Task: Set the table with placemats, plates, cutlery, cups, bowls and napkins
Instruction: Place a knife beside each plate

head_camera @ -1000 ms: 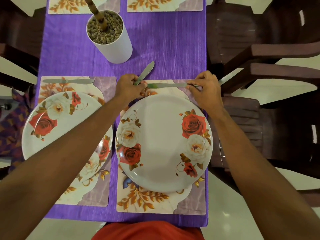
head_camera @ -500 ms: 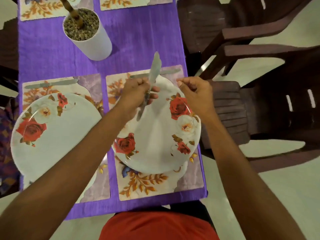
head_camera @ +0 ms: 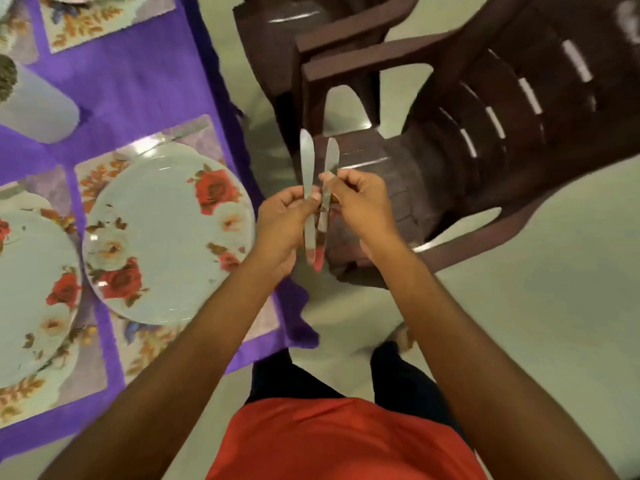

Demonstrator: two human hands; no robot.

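Note:
My left hand grips a steel butter knife by its middle, blade up, out past the table's right edge. Right beside it, my right hand pinches a second knife, also blade up. The two knives stand almost parallel and close together. A rose-patterned plate lies on a floral placemat to the left of my hands. Another such plate sits at the far left. One more knife lies on the mat behind the nearer plate.
A purple cloth covers the table. A white cylindrical pot stands at the left edge. More placemats lie at the far end. Dark brown plastic chairs crowd the right, over pale floor.
I have turned right, away from the table. The left hand carried its knife off the plate past the table edge. The right hand, empty before, now pinches a second knife beside it.

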